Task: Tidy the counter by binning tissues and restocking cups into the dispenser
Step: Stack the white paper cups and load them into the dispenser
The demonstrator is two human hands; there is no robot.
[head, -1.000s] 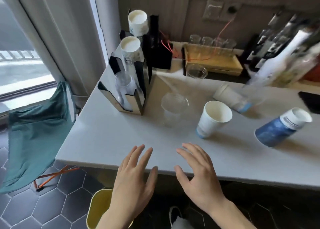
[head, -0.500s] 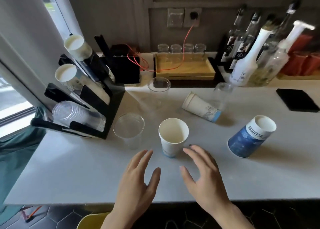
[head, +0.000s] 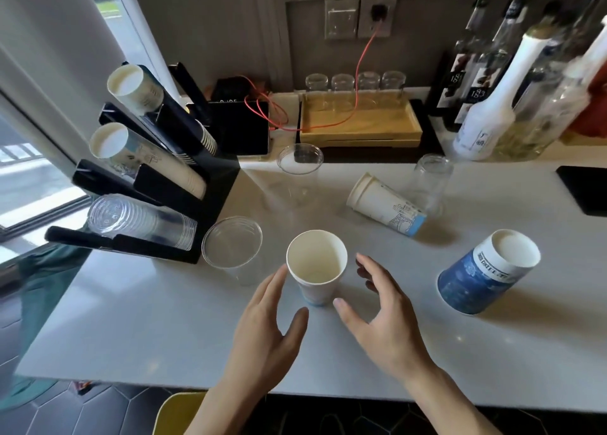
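An upright white paper cup (head: 317,265) stands on the white counter (head: 164,319) near its front. My left hand (head: 266,329) is open just left of the cup and my right hand (head: 381,316) is open just right of it, neither gripping it. A black tiered cup dispenser (head: 184,184) at the left holds paper cup stacks and clear plastic cups. Loose on the counter are a clear plastic cup (head: 231,247), a second clear cup (head: 299,163), a white paper cup on its side (head: 384,204), an upside-down blue cup (head: 486,273) and a clear glass (head: 432,180).
A wooden tray (head: 361,125) with several glasses sits at the back, beside a black box (head: 239,129) with a red cable. Bottles (head: 492,106) crowd the back right. A black pad (head: 584,188) lies at the right edge. A yellow bin (head: 177,415) stands below the counter front.
The view has swung right and closer to the counter. Both hands have moved forward and now flank the upright white paper cup, fingers spread around it.
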